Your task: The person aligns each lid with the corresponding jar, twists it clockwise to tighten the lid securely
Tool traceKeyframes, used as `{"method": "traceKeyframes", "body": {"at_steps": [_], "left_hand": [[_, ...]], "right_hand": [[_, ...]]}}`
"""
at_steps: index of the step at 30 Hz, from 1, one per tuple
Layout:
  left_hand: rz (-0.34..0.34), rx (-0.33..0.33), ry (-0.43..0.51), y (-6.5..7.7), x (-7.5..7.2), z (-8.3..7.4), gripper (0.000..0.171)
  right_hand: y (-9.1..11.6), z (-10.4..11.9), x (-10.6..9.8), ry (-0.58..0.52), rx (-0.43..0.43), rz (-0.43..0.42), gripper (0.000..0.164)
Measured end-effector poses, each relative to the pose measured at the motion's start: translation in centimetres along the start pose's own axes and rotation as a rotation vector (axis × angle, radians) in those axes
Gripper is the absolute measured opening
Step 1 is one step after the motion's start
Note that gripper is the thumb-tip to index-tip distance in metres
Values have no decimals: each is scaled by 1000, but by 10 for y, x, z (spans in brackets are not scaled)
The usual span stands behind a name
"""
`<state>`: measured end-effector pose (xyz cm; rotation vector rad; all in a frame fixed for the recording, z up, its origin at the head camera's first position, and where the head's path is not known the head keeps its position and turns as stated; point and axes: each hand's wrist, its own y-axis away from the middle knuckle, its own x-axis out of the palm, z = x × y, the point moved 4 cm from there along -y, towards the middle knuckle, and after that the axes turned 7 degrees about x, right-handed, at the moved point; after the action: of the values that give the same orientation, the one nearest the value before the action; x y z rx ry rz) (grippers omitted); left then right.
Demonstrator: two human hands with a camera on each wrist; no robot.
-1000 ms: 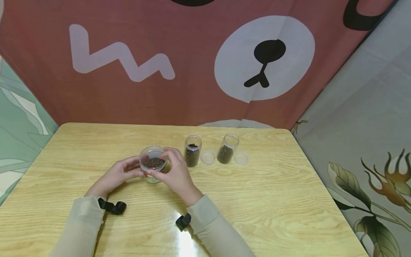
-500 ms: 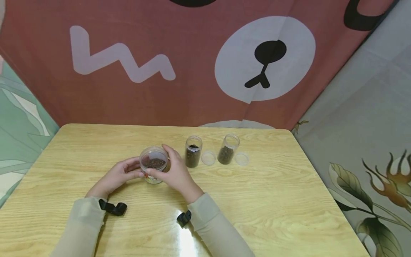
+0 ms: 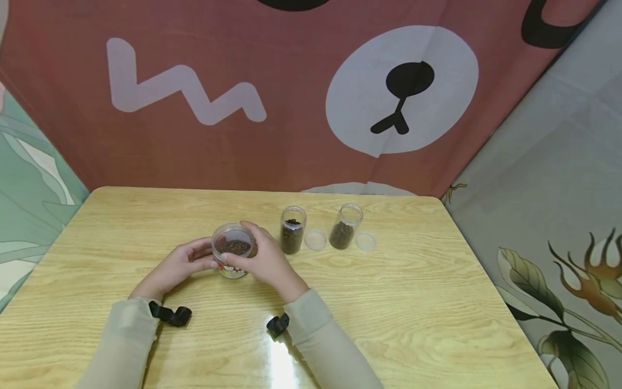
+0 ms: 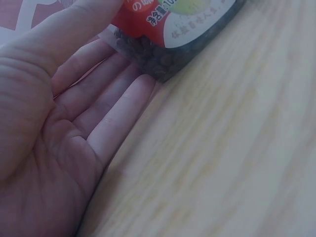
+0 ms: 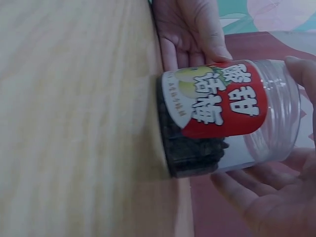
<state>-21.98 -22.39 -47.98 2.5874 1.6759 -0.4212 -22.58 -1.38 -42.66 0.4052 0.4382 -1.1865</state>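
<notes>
A clear plastic jar with a red label and dark bits in its lower part stands upright on the table. My left hand holds it from the left; in the left wrist view the fingers reach along its base. From the right, my right hand grips the jar near the top. Its thumb lies at the near side and its fingers at the far side of the rim. The right wrist view shows the ridged neck and the label with large white characters.
Two taller clear jars, a left one and a right one, stand without lids to the right, partly filled with dark bits. A clear lid and another lid lie beside them. A bear-print cloth hangs behind the table.
The right fingertips have shifted from over the near right of the rim to its far side. More of the jar's label shows now. The left hand stays in place.
</notes>
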Motion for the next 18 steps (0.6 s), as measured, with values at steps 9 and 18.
{"method": "traceKeyframes", "body": {"at_steps": [9,18], "left_hand": [[7,7,4,0,0,-1,60],[-1,-1,18,0,0,1,60]], "right_hand": [[-5,8,-2,111,-2,10,86],[-4,14,0,187,-31,-15,92]]}}
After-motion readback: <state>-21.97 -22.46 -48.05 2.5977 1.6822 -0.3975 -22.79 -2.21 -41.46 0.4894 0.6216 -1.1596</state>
